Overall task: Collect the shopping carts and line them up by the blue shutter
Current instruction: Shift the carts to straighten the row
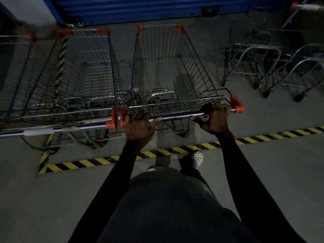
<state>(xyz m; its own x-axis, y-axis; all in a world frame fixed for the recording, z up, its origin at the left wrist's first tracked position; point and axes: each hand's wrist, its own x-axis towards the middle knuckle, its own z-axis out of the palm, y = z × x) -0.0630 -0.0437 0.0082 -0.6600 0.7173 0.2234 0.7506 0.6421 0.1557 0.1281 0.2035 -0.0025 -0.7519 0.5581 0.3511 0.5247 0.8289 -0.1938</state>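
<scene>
Hands: we grip the handle [177, 117] with both. Left hand [138, 128] wraps its left end, right hand [216, 118] its right, set wide to steer.
Cart: our cart [191, 64] noses toward the shutter [140, 9], past the tape [175, 149], just beside the parked cart [91, 67], so the row packs tight.
Pending: we judge the stray carts [273, 55] on the right are uncollected.

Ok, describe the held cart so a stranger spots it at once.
Find the blue shutter on the far wall; wire carts stand side by side facing it. Take the cart at the row's right end. Unlike the neighbour cart, its handle bar is gripped by the left hand and right hand, near orange end caps.
</scene>
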